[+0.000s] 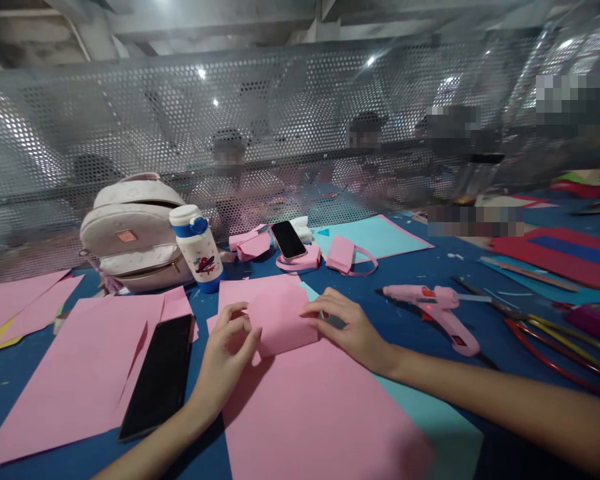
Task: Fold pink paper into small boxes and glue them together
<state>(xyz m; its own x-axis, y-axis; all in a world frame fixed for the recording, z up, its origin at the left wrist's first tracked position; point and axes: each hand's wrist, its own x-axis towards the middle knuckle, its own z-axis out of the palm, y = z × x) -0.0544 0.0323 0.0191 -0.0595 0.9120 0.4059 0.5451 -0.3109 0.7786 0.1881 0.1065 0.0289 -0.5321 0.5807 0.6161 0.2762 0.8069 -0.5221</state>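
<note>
Between my hands stands a small folded piece of pink paper [283,320] with a rounded top, tilted up over a larger pink sheet [310,413]. My left hand [233,347] has its fingers curled at the left edge of the folded paper, the thumb at its near side. On the right edge, my right hand [347,330] pinches the same piece between thumb and fingers. A light blue sheet [430,413] lies partly under the pink sheet. Small pink paper bags [341,253] sit farther back, one with a strap loop.
To the right lie a pink glue gun [433,297] and scissors [555,333] with red and yellow handles. A black phone [163,373] rests left of my left hand. Behind stand a white backpack [135,233] and a bottle [200,250], before a perforated metal screen [280,100].
</note>
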